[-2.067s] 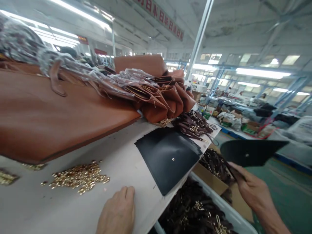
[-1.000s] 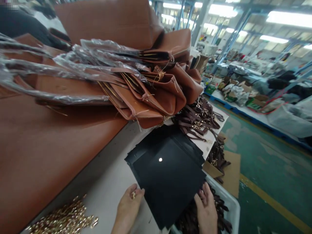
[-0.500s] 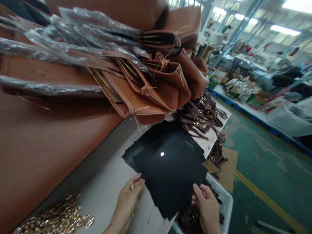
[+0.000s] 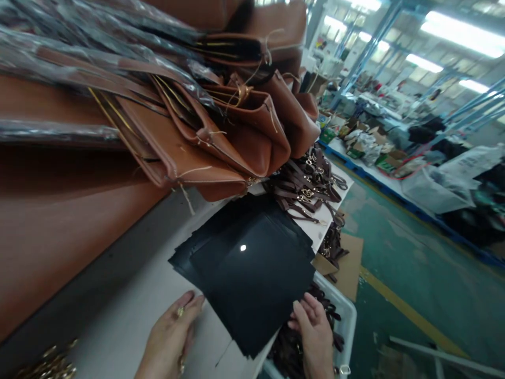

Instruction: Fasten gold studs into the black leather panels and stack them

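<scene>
A stack of thin black sheets lies on the pale tabletop, its edges uneven and a bright spot of light reflecting from its top. My left hand is at the stack's lower left edge, thumb and finger closed at the top black sheet's edge. A small gold piece shows on its fingers; I cannot tell whether it is a ring. On the opposite side my right hand pinches the same sheet's right edge between thumb and fingers. The far fingers of both hands are partly hidden.
Brown leather bags with plastic-wrapped handles pile up at the upper left. Dark straps with gold clasps lie behind the sheets. A white bin of dark straps stands at the right, and gold hardware lies at lower left.
The view has shifted, so bags, sheets and hands appear further left. My left hand sits slightly lower and further out at the sheet's edge; my right hand stays at the right edge.
</scene>
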